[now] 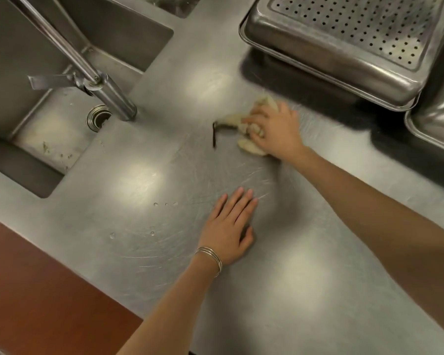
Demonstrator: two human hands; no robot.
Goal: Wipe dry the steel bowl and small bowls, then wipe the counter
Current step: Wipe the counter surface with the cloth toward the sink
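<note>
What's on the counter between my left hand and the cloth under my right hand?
Nothing: head view shows bare scratched counter between left hand and cloth.

I see a sink (49,139) on the left, a tap (87,70) reaching across it, a drain (98,120) in its floor; a perforated tray (344,47) top right, another tray (438,121) beside it

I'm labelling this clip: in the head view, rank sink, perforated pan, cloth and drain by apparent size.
1. Sink, largest, though the frame crops it.
2. Pan, also cropped.
3. Cloth, partly under the right hand.
4. Drain, smallest.
</note>
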